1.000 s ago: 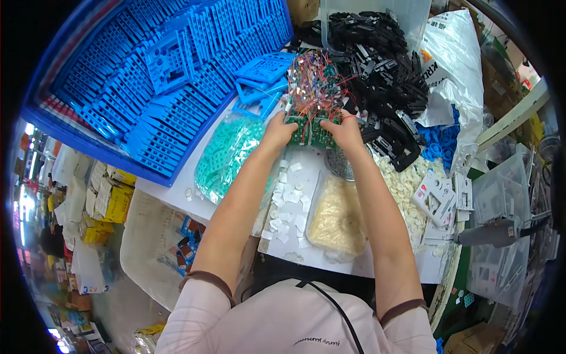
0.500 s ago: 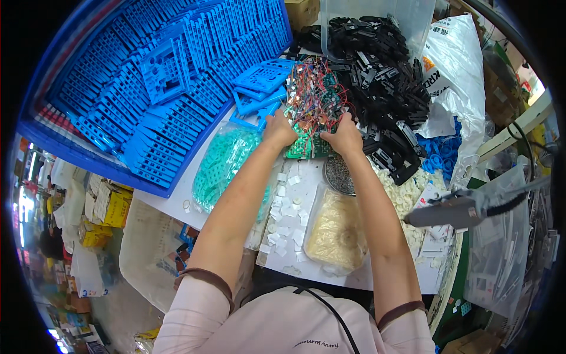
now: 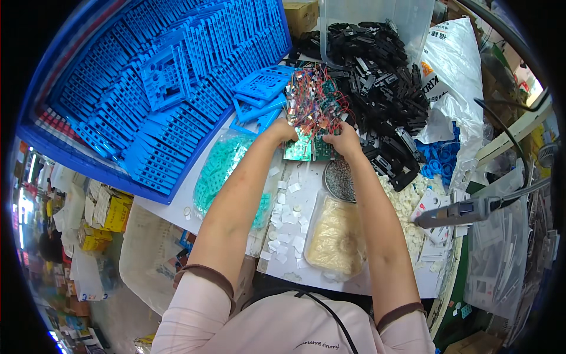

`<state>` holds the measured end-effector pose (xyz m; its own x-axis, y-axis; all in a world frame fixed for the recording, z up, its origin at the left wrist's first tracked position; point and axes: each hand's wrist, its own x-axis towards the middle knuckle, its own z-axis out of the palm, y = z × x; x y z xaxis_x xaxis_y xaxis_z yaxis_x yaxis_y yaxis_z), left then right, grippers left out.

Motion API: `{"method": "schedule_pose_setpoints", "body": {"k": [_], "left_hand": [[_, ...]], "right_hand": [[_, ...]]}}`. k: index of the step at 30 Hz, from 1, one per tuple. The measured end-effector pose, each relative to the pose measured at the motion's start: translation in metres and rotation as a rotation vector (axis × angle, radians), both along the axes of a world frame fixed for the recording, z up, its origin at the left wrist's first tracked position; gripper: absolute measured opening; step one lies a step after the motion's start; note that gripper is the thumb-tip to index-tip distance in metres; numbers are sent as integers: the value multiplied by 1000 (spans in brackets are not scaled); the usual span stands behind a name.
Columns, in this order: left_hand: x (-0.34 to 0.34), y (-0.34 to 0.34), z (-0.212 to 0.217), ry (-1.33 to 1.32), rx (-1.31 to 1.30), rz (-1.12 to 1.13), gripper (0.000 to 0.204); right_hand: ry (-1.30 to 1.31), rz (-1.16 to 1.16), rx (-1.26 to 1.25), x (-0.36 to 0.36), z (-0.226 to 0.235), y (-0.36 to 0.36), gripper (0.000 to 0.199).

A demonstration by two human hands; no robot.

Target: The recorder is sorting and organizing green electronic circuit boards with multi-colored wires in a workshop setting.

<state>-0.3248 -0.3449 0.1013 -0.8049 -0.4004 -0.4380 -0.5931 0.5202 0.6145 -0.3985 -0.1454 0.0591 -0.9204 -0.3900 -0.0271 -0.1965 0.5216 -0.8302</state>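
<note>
Stretching across lower centre, a white table; up at upper centre, left hand and right hand, apart, clamp either side of the wired circuit boards, bundle lengthwise up-frame, wires pointing away; cardboard box at top.

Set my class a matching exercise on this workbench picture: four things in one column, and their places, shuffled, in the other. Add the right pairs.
Things
1. Circuit boards
2. Black parts
3. Teal parts
4. Grey bits

Places
A. In a clear bag by the left forearm
B. In a round dish beyond the yellow packet
C. Between the left hand and the right hand
D. In and in front of a clear bin

Right pairs: 1-C, 2-D, 3-A, 4-B
</note>
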Motion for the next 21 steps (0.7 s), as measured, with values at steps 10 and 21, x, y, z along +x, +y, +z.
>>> {"method": "schedule_pose_setpoints", "body": {"k": [10,21], "left_hand": [[21,-8,-1,274,347,87,69],[-36,-31,-15,485,388,143,67]], "right_hand": [[-11,70,-127,5,24,4,47],[109,92,-175,-58,35,-18,45]]}}
